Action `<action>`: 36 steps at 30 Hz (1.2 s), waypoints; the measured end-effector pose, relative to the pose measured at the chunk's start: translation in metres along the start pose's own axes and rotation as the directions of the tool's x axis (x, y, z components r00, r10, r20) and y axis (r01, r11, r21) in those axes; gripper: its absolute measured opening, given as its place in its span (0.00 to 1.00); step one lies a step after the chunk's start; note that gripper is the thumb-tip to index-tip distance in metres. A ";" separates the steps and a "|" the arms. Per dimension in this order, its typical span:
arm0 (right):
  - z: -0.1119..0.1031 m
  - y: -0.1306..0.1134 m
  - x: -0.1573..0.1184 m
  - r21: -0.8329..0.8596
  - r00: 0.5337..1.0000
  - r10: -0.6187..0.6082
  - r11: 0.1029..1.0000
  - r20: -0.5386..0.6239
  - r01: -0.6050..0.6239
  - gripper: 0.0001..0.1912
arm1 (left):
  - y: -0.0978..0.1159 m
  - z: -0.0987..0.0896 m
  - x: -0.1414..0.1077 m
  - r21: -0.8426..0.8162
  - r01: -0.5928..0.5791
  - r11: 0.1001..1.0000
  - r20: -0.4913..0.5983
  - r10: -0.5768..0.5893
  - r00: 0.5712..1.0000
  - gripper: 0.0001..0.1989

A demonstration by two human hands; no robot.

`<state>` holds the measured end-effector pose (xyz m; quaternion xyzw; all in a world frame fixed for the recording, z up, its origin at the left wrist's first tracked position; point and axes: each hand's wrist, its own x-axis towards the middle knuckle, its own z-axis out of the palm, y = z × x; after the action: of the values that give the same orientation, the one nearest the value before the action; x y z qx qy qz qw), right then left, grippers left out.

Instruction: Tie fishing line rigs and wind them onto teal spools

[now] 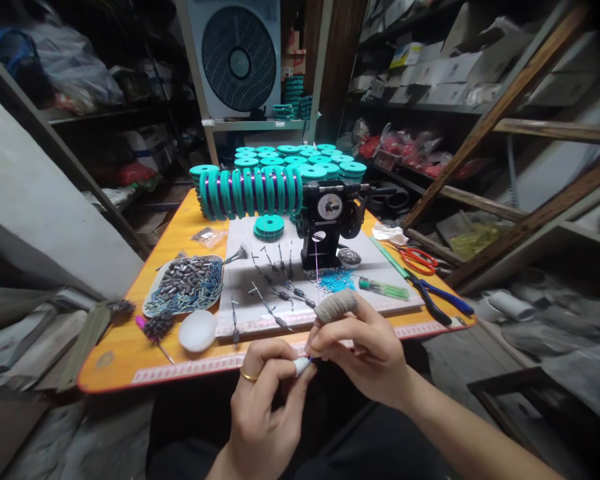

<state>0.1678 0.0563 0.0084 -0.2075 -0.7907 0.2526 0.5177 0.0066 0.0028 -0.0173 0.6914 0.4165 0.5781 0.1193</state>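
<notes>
Thin line (317, 267) runs near-vertical, seemingly from right hand (365, 347) to winder (325, 215).

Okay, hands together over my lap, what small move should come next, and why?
Perhaps draw the line gently snug with the right hand, the left hand steady: the left seems to pinch a blue bit, the right pinches beside it, and the line runs down from the winder towards them, though its end is hidden.
</notes>
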 end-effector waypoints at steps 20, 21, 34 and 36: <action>0.004 -0.001 0.020 -0.275 0.876 0.103 0.961 0.471 0.035 0.12 | -0.025 -0.015 -0.003 0.192 -0.113 0.975 -0.085 0.131 0.988 0.11; 0.004 -0.001 0.021 -0.290 0.869 0.107 0.956 0.483 0.044 0.12 | -0.026 -0.015 -0.002 0.194 -0.119 0.974 -0.074 0.135 0.988 0.11; -0.001 0.007 0.034 -0.197 0.847 0.139 0.980 0.514 -0.041 0.04 | -0.026 -0.028 0.015 0.255 -0.244 0.936 0.045 0.240 0.970 0.10; 0.003 0.007 0.032 -0.196 0.883 0.135 0.979 0.449 -0.050 0.03 | -0.027 -0.026 0.014 0.245 -0.205 0.947 0.018 0.207 0.978 0.10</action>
<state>0.1530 0.0799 0.0255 -0.2250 -0.8993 0.2471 0.2821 -0.0293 0.0217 -0.0168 0.7384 0.4109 0.5339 -0.0300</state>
